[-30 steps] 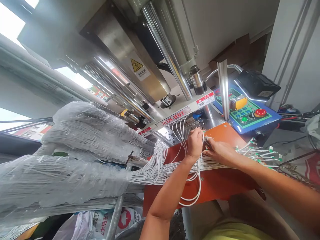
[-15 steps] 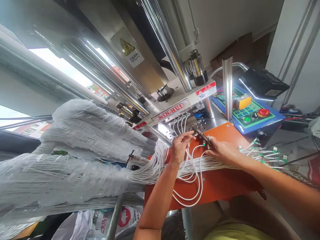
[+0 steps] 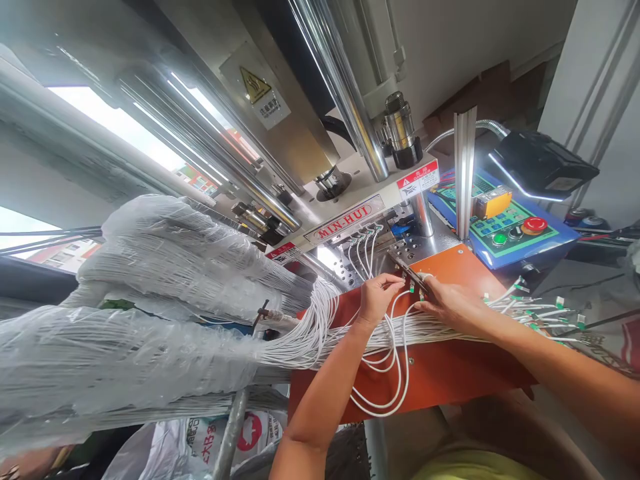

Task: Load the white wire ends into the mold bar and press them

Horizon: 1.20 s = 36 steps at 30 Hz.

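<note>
My right hand (image 3: 445,303) grips a narrow dark metal bar (image 3: 411,273), tilted over the orange table. White cables with small green-and-metal ends hang along that bar, and one green cable end (image 3: 411,291) shows just below it. At the bar's upper left side my left hand (image 3: 377,301) is pinched, thumb against forefinger, on a white cable; its tip is mostly hidden by the fingers. Loose white cable loops (image 3: 399,387) droop below both hands. Under my wrists a thick bundle of white cables (image 3: 345,339) lies across the orange table (image 3: 440,373).
Behind my hands stands a press with a MIN-HUI plate (image 3: 345,223); several cables (image 3: 367,250) enter its mould. A blue control box (image 3: 555,237) with a red stop button (image 3: 534,225) is at right. Plastic-wrapped cable bundles (image 3: 165,267) fill the left. Green cable ends (image 3: 560,302) fan out right.
My left hand has moved right and slightly down, its fingertips closing in at the metal bar. My right hand keeps its hold on the bar. The view has shifted slightly.
</note>
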Motion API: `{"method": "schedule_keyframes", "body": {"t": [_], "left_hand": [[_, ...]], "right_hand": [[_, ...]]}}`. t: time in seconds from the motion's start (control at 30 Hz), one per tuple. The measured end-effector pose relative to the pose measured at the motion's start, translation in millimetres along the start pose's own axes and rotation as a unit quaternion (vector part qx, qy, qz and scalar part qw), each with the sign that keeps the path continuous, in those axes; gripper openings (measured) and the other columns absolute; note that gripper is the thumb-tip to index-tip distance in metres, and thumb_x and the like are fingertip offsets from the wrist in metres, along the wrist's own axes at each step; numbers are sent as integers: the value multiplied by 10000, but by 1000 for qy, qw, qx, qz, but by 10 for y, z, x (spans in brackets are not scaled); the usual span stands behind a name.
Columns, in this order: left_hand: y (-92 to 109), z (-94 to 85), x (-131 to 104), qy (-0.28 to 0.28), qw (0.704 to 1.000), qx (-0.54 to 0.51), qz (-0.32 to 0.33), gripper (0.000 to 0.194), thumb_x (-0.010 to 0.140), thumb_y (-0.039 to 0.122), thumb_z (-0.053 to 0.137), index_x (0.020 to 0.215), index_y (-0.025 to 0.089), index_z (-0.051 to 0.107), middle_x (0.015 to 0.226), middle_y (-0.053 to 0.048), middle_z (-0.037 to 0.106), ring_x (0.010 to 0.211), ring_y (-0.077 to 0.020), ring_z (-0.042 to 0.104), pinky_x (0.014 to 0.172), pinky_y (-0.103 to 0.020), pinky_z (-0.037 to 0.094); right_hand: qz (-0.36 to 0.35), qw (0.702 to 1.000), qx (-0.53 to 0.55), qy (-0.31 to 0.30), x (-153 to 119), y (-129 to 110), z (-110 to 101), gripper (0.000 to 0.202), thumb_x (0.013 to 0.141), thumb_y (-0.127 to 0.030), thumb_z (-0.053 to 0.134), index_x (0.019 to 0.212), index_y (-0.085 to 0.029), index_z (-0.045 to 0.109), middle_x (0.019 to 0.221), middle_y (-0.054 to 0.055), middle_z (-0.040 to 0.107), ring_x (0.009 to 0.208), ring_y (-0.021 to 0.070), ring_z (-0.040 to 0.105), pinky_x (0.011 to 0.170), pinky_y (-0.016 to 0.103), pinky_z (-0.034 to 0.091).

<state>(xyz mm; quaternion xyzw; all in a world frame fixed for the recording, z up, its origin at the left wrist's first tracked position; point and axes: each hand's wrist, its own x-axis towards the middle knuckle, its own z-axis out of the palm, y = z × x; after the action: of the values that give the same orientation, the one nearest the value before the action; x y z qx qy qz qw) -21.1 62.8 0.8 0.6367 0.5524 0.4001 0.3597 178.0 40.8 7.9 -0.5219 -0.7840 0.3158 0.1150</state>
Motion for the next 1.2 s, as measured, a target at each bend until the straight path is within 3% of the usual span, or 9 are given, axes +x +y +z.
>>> {"method": "schedule_keyframes", "body": {"t": [0.47,0.97,1.2], "left_hand": [[-142,46,1,16,997,52,50,64,770,212,705,814,200,751,805,-9,748,733,-139,687,745,-255,541],[-74,53,-17,19,997,51,47,68,764,196,698,805,195,753,794,-13,749,732,-141,683,728,-250,542],[-90,113,29,36,998,51,18,61,766,233,697,752,188,736,702,-2,718,607,-122,636,654,-255,525]], "right_hand": [[7,1000,-5,-10,9,-8,-26,331,911,-489,387,1111,-228,413,895,84,681,815,276,652,598,304,354],[6,1000,6,-15,7,-16,-43,295,914,-464,412,1092,-228,404,906,85,679,832,264,647,630,293,371],[6,1000,-11,-2,16,-9,1,319,907,-445,417,1131,-218,409,913,95,680,837,282,654,620,305,365]]}}
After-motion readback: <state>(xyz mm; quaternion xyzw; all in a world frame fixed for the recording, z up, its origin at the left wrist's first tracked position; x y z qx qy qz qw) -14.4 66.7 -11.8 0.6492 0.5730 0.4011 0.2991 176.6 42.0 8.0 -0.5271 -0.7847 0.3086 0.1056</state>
